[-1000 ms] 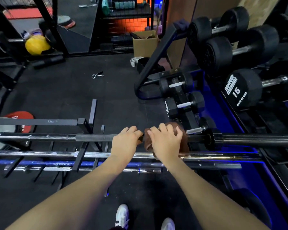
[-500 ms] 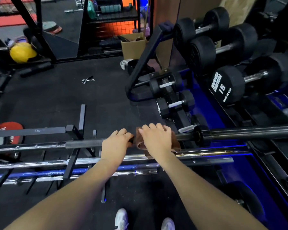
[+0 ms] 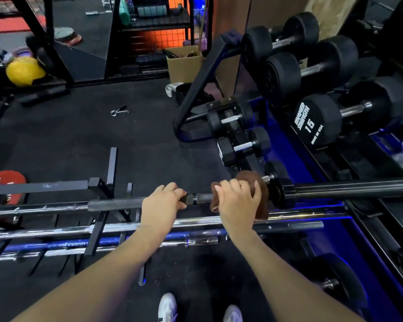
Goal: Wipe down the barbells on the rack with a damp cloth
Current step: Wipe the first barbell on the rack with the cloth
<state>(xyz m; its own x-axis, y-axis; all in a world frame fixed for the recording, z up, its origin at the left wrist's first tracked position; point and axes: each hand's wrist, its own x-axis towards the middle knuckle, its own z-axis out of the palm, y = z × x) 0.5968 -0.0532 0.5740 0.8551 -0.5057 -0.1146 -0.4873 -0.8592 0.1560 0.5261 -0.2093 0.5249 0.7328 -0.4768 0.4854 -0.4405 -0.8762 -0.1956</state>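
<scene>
**Wiping the Top Bar, With More Bars Left**

Gripped the brown cloth (image 3: 248,177) with the right fingers (image 3: 233,185), all curled tight over it. Wrapped that cloth round the top barbell (image 3: 116,204), with the right hand (image 3: 239,205) on top. Held it just beside the black collar (image 3: 282,194), near the thick end sleeve (image 3: 358,188).

Held the bare bar with the left fingers (image 3: 172,189), curled over it too. Kept the left hand (image 3: 161,206) near the right one, with a short bit of bare bar between them. Seemed to use the left hand to hold the bar steady, as a guess.

Seemed to be in the middle of the job, on the first bar. Could not tell by looks how much of this bar was clean. Could not tell a wet cloth from a dry one either.

Saw more bars lower on the rack (image 3: 96,231): a shiny silver bar (image 3: 79,228) and a blue bar (image 3: 44,246). Touched neither of those with the cloth. Likely had those left to wipe, plus the long left part of the top bar.

Saw black dumbbells (image 3: 319,122) off to the right, and a dark floor (image 3: 68,135) under it all.
</scene>
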